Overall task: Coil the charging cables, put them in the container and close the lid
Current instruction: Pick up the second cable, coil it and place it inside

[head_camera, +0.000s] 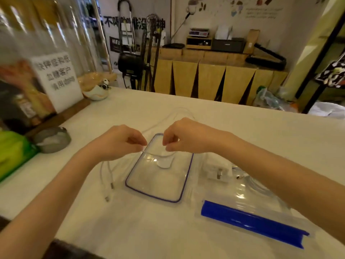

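A thin white charging cable (106, 171) runs over the white table. My left hand (119, 141) and my right hand (184, 136) each pinch it above a clear lid with a purple rim (130, 176). A short slack piece sags between the two hands. The cable loops away behind my hands (179, 111), and its plug ends lie left of the lid (109, 193). On the right lies the clear container (240, 195) with a blue clip (252, 221) on its near edge. A white charger plug (218, 169) and another coiled cable (257, 186) sit inside or against it.
A grey bowl-shaped object (52, 140) and a green packet (13, 157) sit at the left edge of the table. A printed sign (56, 79) and a small ceramic figure (97, 92) stand at the back left. The table's far edge faces wooden counters (205, 75).
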A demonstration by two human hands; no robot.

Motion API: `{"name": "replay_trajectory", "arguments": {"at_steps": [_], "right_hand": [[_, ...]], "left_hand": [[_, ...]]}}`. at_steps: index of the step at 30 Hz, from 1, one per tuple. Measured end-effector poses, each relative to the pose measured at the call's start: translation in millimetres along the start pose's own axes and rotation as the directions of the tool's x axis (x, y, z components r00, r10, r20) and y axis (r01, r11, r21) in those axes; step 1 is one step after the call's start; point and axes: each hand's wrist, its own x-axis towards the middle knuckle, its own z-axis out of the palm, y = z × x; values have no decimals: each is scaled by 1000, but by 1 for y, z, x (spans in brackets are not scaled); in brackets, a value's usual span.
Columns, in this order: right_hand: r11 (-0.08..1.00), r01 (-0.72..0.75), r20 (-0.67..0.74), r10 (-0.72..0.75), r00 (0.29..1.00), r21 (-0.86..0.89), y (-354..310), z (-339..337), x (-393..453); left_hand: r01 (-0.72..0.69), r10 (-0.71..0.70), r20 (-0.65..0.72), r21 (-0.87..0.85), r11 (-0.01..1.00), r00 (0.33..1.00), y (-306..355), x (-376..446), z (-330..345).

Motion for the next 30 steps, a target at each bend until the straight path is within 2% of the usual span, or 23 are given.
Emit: {"name": "replay_trajectory", "arguments": {"at_steps": [5, 10, 13, 16, 20, 24, 28, 30], "right_hand": [[970, -16, 154, 54, 987, -241, -8, 37, 40], [944, -38, 102, 75, 992, -329, -5, 47, 48], [943, -42, 79, 72, 994, -331, 0, 42, 44], [939, -59, 5, 65, 998, -339, 5, 27, 38], [920, -87, -145, 33, 989, -383, 15, -2, 25], [905, -170, -341, 29, 939, -391, 26, -26, 12], [923, -232, -507, 47, 861, -309, 35, -41, -1], [937, -224, -557, 39, 830, -268, 38, -41, -4]], "left_hand": [[60, -63, -104, -31, 998, 993, -30, -6, 17], [20, -28, -275, -33, 999, 961, -39, -8, 26], [72, -70, -241, -1, 997, 968, -43, -7, 27], [89, -98, -168, -62, 994, 981, -44, -3, 28], [43, -87, -119, -332, 942, 989, -38, 3, 18], [11, -63, -85, -510, 860, 994, -29, 7, 9], [-44, -8, -74, -677, 735, 997, -15, 1, 3], [-83, 38, -76, -795, 601, 996, 0, -1, -2]]}}
